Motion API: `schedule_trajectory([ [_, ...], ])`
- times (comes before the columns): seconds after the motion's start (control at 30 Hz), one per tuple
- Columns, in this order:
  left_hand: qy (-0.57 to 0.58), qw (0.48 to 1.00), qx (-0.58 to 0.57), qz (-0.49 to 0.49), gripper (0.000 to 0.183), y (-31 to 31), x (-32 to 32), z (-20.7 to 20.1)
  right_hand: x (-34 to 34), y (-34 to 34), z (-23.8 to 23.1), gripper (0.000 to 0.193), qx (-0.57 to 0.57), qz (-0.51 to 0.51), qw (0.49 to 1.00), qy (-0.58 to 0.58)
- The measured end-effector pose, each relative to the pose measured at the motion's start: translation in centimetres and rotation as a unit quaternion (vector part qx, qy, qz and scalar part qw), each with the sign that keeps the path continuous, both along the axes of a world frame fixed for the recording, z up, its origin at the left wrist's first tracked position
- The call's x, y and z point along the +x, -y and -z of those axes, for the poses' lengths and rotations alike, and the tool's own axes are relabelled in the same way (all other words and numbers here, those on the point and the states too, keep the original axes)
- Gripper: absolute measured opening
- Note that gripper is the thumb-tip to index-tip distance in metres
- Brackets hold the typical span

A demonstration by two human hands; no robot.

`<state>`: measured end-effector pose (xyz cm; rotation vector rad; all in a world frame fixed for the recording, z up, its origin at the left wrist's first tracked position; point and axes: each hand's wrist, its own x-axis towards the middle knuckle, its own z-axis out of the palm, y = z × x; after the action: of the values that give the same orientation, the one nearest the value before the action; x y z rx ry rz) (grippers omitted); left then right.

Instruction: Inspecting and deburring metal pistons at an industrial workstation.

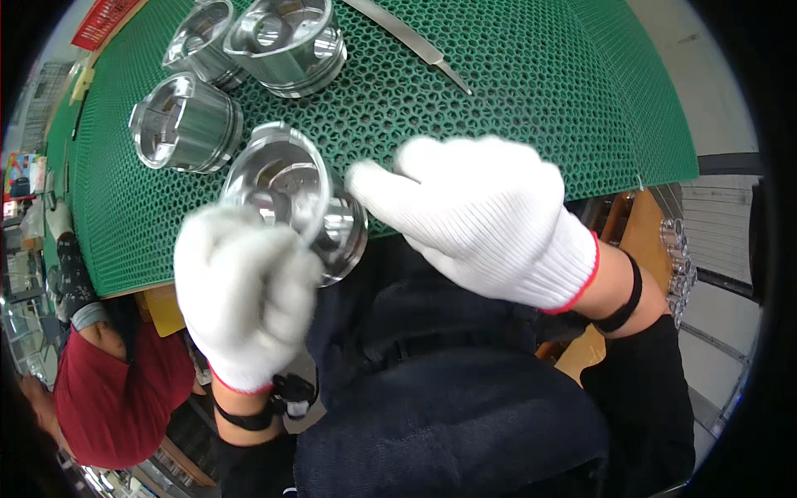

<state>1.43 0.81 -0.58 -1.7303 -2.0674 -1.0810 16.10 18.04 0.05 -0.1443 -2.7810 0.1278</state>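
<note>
A shiny metal piston (339, 228), its hollow side up, is tilted at the near edge of the green mat and partly reaches past it. My left hand (245, 282), in a white knit glove, is closed at the piston's near left rim and hides part of it; motion blurs its fingers. My right hand (477, 212), gloved alike, is curled closed at the piston's right, thumb tip close to its rim. Whatever lies inside those fingers is hidden. Farther off stand three similar pistons: a left one (203, 124), a far one (217, 66) and a larger-looking one (311, 66).
The green honeycomb mat (531, 91) covers the table. A flat file (407, 37) with a bare pointed tang lies at its far side. At the left, another person in a red top (124, 398) works with a gloved hand (60, 220). Several metal parts (679, 270) are stacked at the right.
</note>
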Motion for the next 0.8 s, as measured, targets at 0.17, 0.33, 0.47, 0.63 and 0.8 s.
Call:
schedule_trajectory([
  [0.17, -0.061, 0.993, -0.058, 0.083, 0.034, 1.1, 2.3, 0.3, 2.3, -2.2, 3.2, 0.026, -0.451, -0.142, 0.876, 0.097],
  [0.33, 0.014, 0.999, -0.038, -0.012, 0.046, 3.7, -0.8, 0.8, 3.9, -1.6, 0.0, 0.027, -0.653, 0.080, 0.722, 0.215],
  [0.47, -0.015, 0.993, -0.046, 0.103, 0.049, 1.4, 1.2, -0.9, 5.6, -1.5, 0.3, 0.028, -0.633, 0.017, 0.748, 0.198],
  [0.63, -0.094, 0.985, -0.117, 0.086, 0.045, 2.1, -3.2, -0.3, 6.3, -2.9, -0.3, 0.033, -0.682, 0.032, 0.731, -0.010],
  [0.8, -0.003, 0.994, -0.014, 0.111, 0.032, -3.5, -3.1, 0.1, 1.6, -3.7, -0.3, 0.026, -0.280, -0.042, 0.959, -0.022],
])
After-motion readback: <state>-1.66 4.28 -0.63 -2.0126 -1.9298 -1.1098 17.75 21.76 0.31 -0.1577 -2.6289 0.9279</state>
